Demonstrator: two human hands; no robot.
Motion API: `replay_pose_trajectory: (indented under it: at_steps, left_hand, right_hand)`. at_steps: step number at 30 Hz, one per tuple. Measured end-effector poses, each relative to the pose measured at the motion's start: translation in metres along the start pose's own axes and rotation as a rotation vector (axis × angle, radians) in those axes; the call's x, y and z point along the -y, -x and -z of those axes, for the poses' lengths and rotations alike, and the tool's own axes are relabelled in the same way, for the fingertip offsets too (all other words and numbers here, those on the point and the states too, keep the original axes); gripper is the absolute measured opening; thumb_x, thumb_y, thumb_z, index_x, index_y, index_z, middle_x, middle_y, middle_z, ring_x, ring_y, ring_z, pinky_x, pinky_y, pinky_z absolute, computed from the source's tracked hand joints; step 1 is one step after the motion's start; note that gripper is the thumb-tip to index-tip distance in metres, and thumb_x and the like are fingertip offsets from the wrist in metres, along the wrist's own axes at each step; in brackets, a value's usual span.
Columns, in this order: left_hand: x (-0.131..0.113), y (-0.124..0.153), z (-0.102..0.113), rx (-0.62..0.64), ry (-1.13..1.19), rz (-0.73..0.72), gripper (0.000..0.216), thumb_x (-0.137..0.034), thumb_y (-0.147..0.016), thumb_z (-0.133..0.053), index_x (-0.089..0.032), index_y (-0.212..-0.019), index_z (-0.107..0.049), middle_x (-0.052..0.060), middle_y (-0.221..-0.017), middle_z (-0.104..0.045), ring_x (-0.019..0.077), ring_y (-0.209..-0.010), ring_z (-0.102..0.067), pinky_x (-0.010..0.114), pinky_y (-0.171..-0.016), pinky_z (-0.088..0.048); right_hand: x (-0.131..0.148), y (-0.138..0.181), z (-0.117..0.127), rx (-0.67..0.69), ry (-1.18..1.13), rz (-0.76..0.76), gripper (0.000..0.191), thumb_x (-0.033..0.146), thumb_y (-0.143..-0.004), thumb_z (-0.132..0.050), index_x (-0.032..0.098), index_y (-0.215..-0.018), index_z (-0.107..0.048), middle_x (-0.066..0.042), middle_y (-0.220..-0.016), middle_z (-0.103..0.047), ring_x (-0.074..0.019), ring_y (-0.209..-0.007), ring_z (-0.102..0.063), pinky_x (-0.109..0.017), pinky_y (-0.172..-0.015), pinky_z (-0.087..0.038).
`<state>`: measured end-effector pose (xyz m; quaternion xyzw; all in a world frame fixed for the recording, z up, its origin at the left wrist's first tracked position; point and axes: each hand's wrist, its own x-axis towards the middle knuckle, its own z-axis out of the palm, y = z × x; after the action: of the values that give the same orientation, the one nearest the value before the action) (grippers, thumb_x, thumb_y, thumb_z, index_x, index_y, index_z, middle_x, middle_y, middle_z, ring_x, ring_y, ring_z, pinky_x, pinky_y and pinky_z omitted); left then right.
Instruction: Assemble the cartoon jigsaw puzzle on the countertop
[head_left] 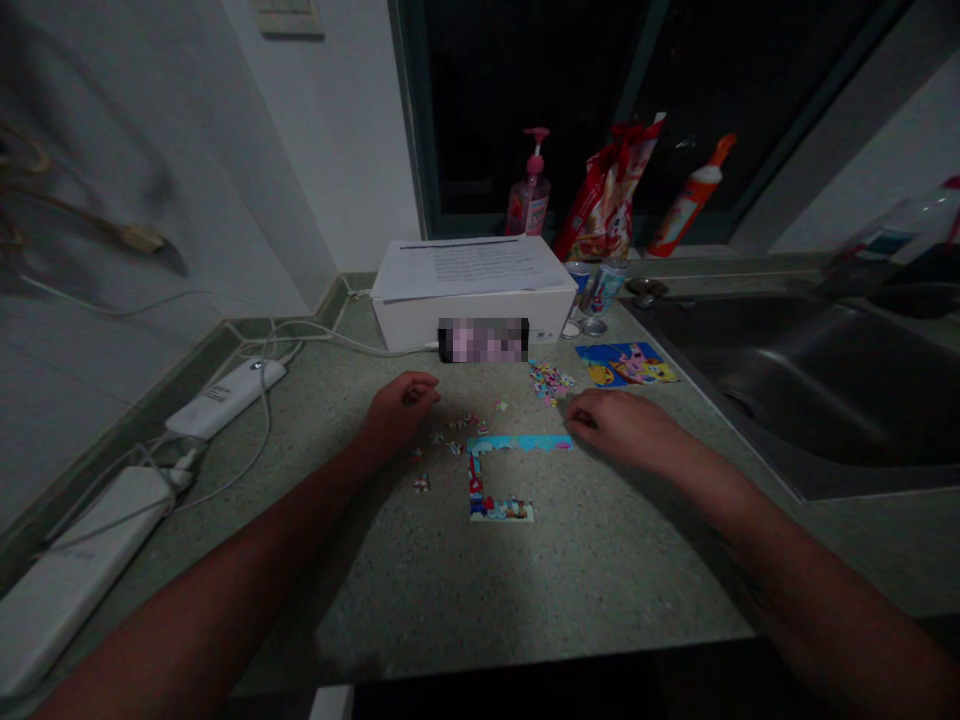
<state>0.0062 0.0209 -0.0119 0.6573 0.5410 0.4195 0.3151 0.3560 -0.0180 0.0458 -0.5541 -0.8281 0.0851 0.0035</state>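
My left hand (401, 410) rests on the speckled countertop with its fingers curled, next to a scatter of small jigsaw pieces (454, 435). My right hand (619, 425) lies curled at the right end of a joined jigsaw strip (521, 443), which turns down into an L-shaped border (478, 480). Between my hands and farther back lies a heap of loose pieces (550, 381). Beside it is a colourful cartoon picture card (625, 363). My curled fingers hide whether either hand holds a small piece.
A white box (472, 325) topped with printed paper stands behind the pieces, a pixelated patch on its front. White power adapters (225, 397) and cables lie at left. A steel sink (787, 380) sits right. Bottles and cans stand at the back.
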Motion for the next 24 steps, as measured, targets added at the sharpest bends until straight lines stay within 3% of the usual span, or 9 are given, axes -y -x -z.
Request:
replay_pose_trajectory:
  at_steps: [24]
  left_hand:
    - [0.0002,0.0003,0.0006,0.007,-0.032,-0.015,0.022,-0.037,-0.082,-0.071,-0.022,-0.098,-0.071,0.002,-0.085,-0.077,0.0206,-0.082,-0.072,0.036,-0.081,-0.057]
  right_hand:
    - [0.0028,0.0002,-0.0027,-0.013,0.041,0.000,0.024,0.027,-0.098,-0.051,0.025,-0.092,-0.074,-0.010,-0.099,-0.077,-0.0252,-0.082,-0.068,-0.038,-0.069,-0.046]
